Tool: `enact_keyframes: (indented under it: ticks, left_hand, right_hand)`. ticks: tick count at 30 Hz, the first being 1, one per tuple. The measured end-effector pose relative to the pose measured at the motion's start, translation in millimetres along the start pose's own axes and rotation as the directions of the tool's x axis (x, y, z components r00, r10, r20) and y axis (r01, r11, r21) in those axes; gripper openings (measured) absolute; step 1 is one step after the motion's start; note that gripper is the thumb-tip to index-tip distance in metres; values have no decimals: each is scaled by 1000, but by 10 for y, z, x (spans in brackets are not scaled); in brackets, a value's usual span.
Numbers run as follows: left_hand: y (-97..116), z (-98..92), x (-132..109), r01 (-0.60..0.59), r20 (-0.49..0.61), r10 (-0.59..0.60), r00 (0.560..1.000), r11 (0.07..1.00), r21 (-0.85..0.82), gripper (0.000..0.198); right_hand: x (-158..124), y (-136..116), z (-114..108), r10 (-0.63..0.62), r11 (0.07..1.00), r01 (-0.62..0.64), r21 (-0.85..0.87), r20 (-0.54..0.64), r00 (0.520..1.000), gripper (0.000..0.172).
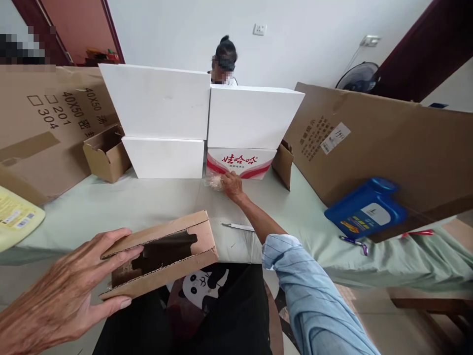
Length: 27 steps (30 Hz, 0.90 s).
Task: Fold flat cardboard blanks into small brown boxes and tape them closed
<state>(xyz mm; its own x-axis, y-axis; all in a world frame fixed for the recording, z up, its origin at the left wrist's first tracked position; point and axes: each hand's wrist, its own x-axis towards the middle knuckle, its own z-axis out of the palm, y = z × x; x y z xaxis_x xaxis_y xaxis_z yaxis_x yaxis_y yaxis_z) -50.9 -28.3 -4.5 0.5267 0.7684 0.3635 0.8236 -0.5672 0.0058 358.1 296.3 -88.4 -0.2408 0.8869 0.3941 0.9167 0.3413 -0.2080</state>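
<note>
My left hand (pixel 83 278) grips the near left end of a small brown cardboard box (pixel 204 236), thumb below and fingers over its edge and into the opening. The box is tilted over the table's front edge, its open side facing me. Farther off, my right hand (pixel 232 186) is closed on crumpled clear plastic (pixel 213 182), just in front of a white carton with red print (pixel 241 163). On the cloth between the two hands lies a slim white-handled craft knife (pixel 240 227).
White boxes (pixel 158 103) stand stacked along the back, with a person (pixel 225 59) behind them. Large cardboard sheets (pixel 362 148) flank both sides. A small open carton (pixel 107 155) is at left, a yellow bottle (pixel 18 217) nearer; a blue bottle (pixel 365 209) and purple pen-like item (pixel 354 242) are right.
</note>
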Motion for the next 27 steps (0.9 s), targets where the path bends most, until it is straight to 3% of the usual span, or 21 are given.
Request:
enact_keyframes:
  ticks: [5,9,12,15,19,21,23,25,27]
  left_hand:
    - [-32,-89,148,4,2,-4,1000,998,-70,65]
    - [-50,-146,234,63,87,-50,995,987,-147,66]
    - [-87,-154,262,147,154,-116,981,967,-209,63]
    - [-132,-178,314,191,186,-146,972,948,-256,64]
    - [-187,-245,439,216,257,-142,956,933,-287,65]
    - [-210,-273,509,226,284,-138,949,926,-303,67]
    - [-224,-297,571,237,303,-140,943,920,-313,71]
    - [-222,-326,619,244,331,-137,934,920,-306,72]
    - [-201,-367,651,249,371,-132,919,925,-288,71]
  right_hand:
    - [-86,-46,253,-40,999,43,-22,116,992,25]
    - [-130,-17,181,-70,997,66,25,173,982,32]
    - [-123,10,-8,-82,994,71,82,148,985,34]
    - [-170,-37,-299,-92,987,84,140,52,994,42]
    - [-470,-373,-837,-172,941,202,271,-129,977,32]
    - [-712,-663,-1133,-297,821,376,429,-241,924,35]
    - [-950,-974,-1390,-472,660,541,522,-272,839,40]
    - [-1121,-1242,-1567,-636,558,641,527,-225,738,40]
    - [-1197,-1423,-1649,-745,519,702,488,-144,651,47]
